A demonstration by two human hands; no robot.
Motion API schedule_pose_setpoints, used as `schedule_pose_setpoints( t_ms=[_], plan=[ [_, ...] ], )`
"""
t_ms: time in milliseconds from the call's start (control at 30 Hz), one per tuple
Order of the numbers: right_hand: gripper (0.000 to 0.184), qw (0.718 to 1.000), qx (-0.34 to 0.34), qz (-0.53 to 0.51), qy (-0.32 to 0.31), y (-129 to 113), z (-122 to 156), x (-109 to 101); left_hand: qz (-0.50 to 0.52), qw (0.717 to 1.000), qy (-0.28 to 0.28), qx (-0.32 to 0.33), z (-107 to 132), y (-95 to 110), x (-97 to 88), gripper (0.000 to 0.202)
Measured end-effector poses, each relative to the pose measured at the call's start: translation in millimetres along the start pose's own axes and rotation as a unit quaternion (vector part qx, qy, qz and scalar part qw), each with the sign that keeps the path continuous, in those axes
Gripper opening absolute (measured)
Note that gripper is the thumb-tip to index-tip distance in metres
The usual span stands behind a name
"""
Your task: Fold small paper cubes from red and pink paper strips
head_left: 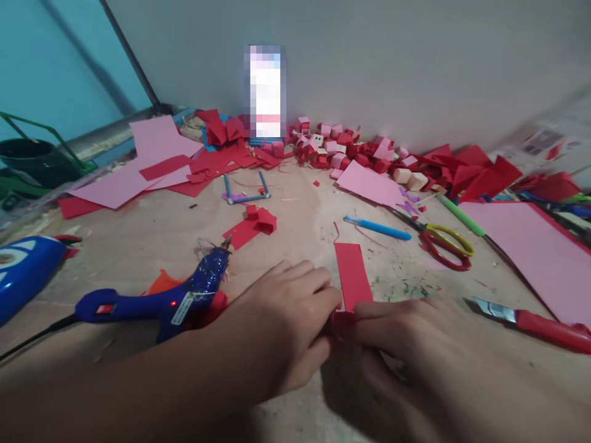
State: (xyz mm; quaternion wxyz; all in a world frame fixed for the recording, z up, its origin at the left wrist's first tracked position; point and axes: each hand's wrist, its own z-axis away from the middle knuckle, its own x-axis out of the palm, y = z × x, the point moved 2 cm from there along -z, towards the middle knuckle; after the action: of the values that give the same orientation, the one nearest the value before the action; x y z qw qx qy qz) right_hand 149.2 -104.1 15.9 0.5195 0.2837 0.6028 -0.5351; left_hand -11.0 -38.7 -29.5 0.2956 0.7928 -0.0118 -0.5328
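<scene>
My left hand [281, 326] and my right hand [415, 351] meet low in the middle of the view, fingers curled and pinched together on the near end of a red paper strip [353, 274]. The strip lies flat on the wooden tabletop [148, 234] and points away from me. Its near end is hidden under my fingertips. A blue hot glue gun [175, 298] lies just left of my left hand, nozzle pointing away.
Red-handled scissors [446, 246], a blue pen [376, 227] and a green pen [459, 214] lie ahead to the right. A red-handled craft knife [540, 323] sits at right. Pink sheets [540, 258], red scraps and several small paper-covered cubes [341, 151] pile along the wall.
</scene>
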Motion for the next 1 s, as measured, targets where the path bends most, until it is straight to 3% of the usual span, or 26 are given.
schedule_pose_setpoints(
  t_ms=[133,367,700,1000],
  plan=[
    [0.023,0.998,0.006,-0.044,-0.055,-2,3,-7,-0.007,1.000,-0.024,-0.008,-2,0,-1.9,0.011],
    [0.025,1.000,-0.006,-0.023,-0.001,-5,13,-17,-0.019,0.998,-0.053,-0.013,-5,1,-6.3,0.011],
    [0.029,0.994,-0.033,-0.078,0.075,6,16,-23,-0.021,0.998,-0.056,-0.019,-5,1,-7.0,0.016],
    [0.029,0.997,-0.030,-0.059,0.033,1,11,-10,-0.025,0.998,-0.048,-0.010,-6,1,-6.1,0.018]
  ],
)
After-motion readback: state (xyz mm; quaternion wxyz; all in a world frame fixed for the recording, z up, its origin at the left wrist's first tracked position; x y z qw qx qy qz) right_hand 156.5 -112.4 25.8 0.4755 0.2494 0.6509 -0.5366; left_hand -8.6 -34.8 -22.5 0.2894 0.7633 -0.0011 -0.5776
